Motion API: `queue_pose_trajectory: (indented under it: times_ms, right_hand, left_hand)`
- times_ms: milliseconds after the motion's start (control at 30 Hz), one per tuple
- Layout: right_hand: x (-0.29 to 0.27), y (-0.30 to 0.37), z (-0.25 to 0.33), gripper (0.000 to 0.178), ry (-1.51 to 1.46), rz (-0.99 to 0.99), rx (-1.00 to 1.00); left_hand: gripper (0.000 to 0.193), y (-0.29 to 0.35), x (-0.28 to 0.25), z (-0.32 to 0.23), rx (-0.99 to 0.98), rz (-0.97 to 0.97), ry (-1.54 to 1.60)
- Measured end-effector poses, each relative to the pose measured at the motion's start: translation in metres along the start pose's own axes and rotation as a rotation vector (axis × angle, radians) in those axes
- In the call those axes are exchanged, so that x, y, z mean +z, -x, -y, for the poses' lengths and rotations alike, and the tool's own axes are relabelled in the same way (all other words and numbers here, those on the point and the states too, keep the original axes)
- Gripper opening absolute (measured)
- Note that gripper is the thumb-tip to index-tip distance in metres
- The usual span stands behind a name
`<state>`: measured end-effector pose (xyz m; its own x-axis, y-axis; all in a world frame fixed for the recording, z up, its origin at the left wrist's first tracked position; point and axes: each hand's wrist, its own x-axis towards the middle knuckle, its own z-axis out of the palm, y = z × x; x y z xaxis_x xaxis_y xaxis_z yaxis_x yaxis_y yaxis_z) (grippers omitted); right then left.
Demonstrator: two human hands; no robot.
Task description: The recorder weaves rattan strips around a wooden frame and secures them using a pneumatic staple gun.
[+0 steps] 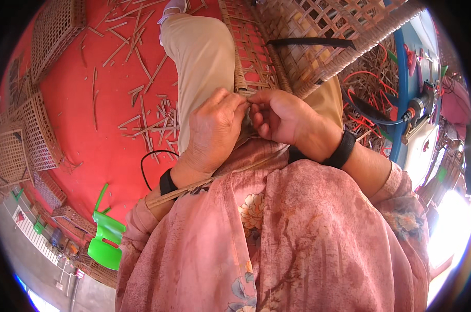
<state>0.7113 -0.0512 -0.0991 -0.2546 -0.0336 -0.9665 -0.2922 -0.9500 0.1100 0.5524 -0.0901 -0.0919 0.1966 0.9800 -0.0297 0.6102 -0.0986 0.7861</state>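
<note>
Just in front of my lap, my left hand [214,130] is closed, its thumb and fingers pinched at the near edge of a woven cane basket [253,49]. Fingertips of my right hand [285,117] meet it there, with the other fingers curled in. Between them a bit of tan cane strand [244,94] shows; most of it is hidden by the fingers. A long cane strip [194,186] crosses my left forearm and passes over my lap below both hands. The basket's larger woven panel [318,23] tilts up at the right, a black strap [313,42] across it.
Cut cane pieces [162,122] litter the red floor [110,151] at the left. Woven baskets [56,36] stand along the far left, near a green plastic chair [106,239]. On the right are a blue-edged table [400,104], an air-hose fitting [415,112] and tangled red cords [357,122].
</note>
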Motion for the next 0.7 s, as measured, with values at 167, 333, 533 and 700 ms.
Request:
queue_pose_trajectory:
  times_ms: [167,333,533,700]
  right_hand:
    - [-0.0004,0.0011,-0.0022,0.017,0.042,0.028,-0.026]
    - [-0.0009,-0.0001,-0.0008,0.018,0.067,0.032,-0.013]
    - [-0.0042,-0.002,-0.0021,0.017,-0.017,0.069,-0.027]
    - [-0.0041,0.0034,-0.0086,0.015,-0.015,0.093,-0.087]
  left_hand:
    - [0.008,0.0033,-0.002,-0.0039,0.003,0.025,-0.034]
    - [0.007,0.003,-0.0002,-0.0032,0.025,0.017,-0.053]
    - [0.006,0.0009,0.0023,-0.0025,0.013,0.003,-0.041]
    - [0.006,-0.001,0.0037,-0.007,-0.026,0.013,-0.069]
